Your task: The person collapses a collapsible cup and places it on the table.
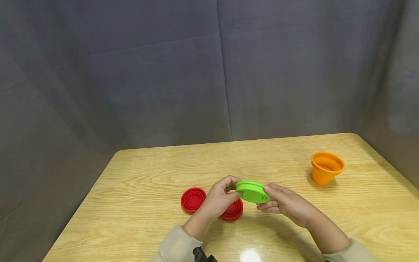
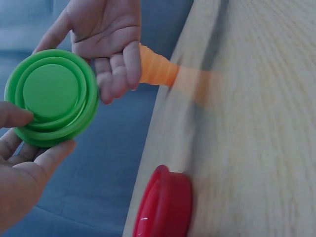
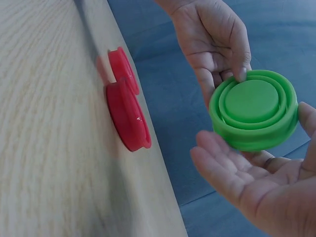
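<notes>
A green collapsible cup (image 1: 252, 192), flattened into rings, is held tilted above the table between both hands. My left hand (image 1: 218, 198) pinches its left rim, the thumb lying over the rings in the left wrist view. On the opposite rim is my right hand (image 1: 288, 203), thumb at the edge and a finger behind the cup; its other fingers extend below, away from the cup. Beneath the left hand lies a flattened red cup (image 1: 233, 211), partly hidden by that hand. Another flattened red cup (image 1: 193, 200) lies just left of it.
An orange collapsible cup (image 1: 325, 168) stands expanded, mouth up, toward the back right of the wooden table (image 1: 157, 171). Grey cloth (image 1: 170, 80) hangs behind the table and along its sides.
</notes>
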Demonstrator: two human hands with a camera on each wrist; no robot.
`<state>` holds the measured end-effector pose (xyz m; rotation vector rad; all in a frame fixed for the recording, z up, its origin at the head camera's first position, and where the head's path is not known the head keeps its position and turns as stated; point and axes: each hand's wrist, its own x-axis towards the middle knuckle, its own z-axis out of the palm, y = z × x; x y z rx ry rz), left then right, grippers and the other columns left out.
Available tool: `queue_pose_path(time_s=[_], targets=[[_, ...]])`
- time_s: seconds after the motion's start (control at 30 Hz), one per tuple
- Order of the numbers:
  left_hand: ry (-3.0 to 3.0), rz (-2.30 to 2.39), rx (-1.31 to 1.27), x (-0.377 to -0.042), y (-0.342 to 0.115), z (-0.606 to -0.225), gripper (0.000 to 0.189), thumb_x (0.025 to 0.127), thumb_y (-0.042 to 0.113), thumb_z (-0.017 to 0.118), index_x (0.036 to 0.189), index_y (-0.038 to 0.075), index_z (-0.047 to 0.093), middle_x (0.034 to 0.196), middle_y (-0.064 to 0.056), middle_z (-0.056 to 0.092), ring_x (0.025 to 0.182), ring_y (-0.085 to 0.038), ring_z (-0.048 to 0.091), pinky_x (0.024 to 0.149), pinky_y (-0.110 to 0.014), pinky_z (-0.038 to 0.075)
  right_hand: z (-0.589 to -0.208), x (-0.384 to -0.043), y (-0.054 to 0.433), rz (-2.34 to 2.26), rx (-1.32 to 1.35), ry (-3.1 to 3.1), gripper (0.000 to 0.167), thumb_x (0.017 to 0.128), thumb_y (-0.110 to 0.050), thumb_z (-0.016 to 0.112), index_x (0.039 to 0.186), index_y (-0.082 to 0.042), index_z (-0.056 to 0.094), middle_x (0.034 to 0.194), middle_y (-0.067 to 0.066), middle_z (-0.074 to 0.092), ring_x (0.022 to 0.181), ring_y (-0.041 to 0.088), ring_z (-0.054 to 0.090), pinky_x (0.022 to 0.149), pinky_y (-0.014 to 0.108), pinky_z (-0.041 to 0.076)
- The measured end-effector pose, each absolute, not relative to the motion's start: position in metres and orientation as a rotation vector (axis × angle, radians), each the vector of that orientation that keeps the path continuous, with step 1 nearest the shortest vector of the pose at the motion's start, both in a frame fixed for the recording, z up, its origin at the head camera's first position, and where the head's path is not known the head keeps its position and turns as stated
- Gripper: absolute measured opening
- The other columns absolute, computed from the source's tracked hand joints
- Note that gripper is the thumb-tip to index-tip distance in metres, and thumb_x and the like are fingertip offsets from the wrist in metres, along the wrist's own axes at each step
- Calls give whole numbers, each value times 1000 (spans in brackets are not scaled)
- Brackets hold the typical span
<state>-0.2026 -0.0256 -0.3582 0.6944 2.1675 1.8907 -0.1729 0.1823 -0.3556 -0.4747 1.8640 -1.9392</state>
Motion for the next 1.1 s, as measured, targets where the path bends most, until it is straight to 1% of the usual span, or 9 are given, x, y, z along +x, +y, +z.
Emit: queue_pose_path(time_s=[0.1,0.23,0.33,0.5,0.6,0.73,0.87,0.97,1.1], targets=[[2127,1924,699,-200,-23,-356,20,80,-7,51,99,-5,54,96,-7,55,94,-16,49,82,-28,41,-357,-172,183,-1959,-482,1868,49,94,-28,33,116,16,35,103,13,52,94,28,54,84,36,42],[2144,1875,667,-191,-21,-344,23,80,-6,49,103,-3,54,100,-9,55,96,-20,51,80,-28,43,-359,-171,184,-1979,-434,1953,44,92,-24,39,113,14,38,106,15,49,98,31,51,86,34,40],[2153,1828,647,-187,-21,-337,27,80,-4,50,107,-2,53,102,-8,55,96,-22,52,78,-28,43,-360,-170,186,-1984,-404,2008,43,90,-21,44,114,14,37,108,18,45,100,30,50,88,34,39],[2105,1787,671,-188,-22,-338,34,80,-5,51,114,-6,48,109,-13,52,100,-26,51,79,-26,44,-362,-170,190,-1958,-406,2065,46,86,-17,52,117,13,35,107,17,48,95,23,50,87,38,39],[2059,1786,671,-191,-22,-342,42,76,-8,53,118,-7,45,114,-16,50,103,-27,49,80,-26,44,-362,-170,192,-1965,-416,2066,47,84,-13,55,117,13,35,105,13,51,90,19,53,82,35,41],[2003,1778,691,-197,-21,-351,53,73,-11,56,124,-5,40,123,-15,44,110,-24,45,86,-24,40,-363,-169,194,-2023,-454,2029,50,80,-7,58,117,15,33,104,10,51,87,17,55,78,29,45],[1999,1733,754,-202,-19,-359,63,74,-6,61,130,-2,32,131,-12,36,115,-20,39,89,-22,35,-364,-169,196,-2070,-483,1997,50,78,-3,60,117,14,33,105,9,52,89,17,56,77,29,45],[2020,1715,778,-202,-17,-361,68,74,-1,64,132,-2,29,132,-11,34,117,-18,37,90,-22,34,-365,-169,197,-2082,-491,1999,49,77,-1,60,117,11,34,107,9,52,90,17,56,77,29,45],[2089,1692,769,-202,-12,-361,72,73,6,68,132,-1,28,131,-10,36,116,-17,37,92,-25,33,-366,-169,196,-2083,-460,2043,52,76,-1,62,117,10,34,109,10,51,92,16,55,77,30,46]])
